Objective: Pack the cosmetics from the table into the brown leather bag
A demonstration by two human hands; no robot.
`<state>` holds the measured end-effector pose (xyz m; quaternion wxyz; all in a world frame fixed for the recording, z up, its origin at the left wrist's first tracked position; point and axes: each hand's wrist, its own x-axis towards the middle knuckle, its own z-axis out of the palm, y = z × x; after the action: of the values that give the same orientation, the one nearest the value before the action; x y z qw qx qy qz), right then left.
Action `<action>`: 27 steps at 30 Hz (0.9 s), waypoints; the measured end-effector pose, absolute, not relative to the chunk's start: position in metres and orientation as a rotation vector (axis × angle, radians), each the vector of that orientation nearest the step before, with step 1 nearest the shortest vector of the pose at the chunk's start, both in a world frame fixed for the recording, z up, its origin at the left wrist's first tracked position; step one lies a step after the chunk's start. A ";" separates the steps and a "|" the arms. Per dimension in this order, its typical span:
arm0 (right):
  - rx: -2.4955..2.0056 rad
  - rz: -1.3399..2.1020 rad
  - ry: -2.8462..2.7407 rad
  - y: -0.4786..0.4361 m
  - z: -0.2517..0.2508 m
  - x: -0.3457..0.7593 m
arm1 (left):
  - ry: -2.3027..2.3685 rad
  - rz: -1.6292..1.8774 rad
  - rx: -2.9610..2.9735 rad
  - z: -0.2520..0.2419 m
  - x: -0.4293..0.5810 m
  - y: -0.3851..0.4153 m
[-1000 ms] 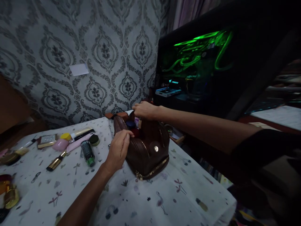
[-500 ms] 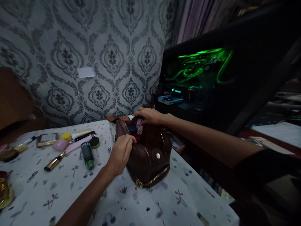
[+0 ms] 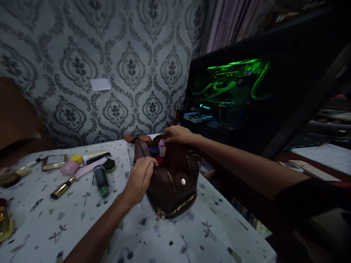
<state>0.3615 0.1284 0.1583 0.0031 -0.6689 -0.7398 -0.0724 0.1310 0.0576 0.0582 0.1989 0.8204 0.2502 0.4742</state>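
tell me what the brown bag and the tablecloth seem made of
The brown bag looks like leather or faux leather: soft sheen, stitched ribs, with a gold-toned metal zip and round metal snap. The tablecloth looks like thin matte fabric, white with small prints, draping over the edge; whether it is coated is unclear.

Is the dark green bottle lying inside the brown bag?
No, the dark green bottle lies on the tablecloth, to the left of the brown bag and apart from it.
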 end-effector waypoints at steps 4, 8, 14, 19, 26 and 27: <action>-2.146 -0.190 -2.289 0.130 0.158 0.358 | 0.685 1.327 2.298 0.058 0.131 0.058; -2.179 -0.168 -2.249 0.132 0.157 0.352 | 0.682 1.319 2.301 0.060 0.131 0.058; -2.210 -0.080 -2.194 0.141 0.156 0.353 | 0.677 1.309 2.309 0.061 0.131 0.057; -2.208 -0.030 -2.129 0.142 0.153 0.357 | 0.677 1.320 2.305 0.061 0.131 0.057; -2.181 -0.002 -2.096 0.137 0.151 0.359 | 0.662 1.327 2.312 0.059 0.131 0.058; -2.178 0.002 -2.098 0.137 0.151 0.360 | 0.662 1.327 2.314 0.059 0.131 0.058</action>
<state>0.3599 0.1373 0.1506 0.0586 -0.7189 -0.6926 0.0008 0.1305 0.0582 0.0589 0.1954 0.8257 0.2364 0.4734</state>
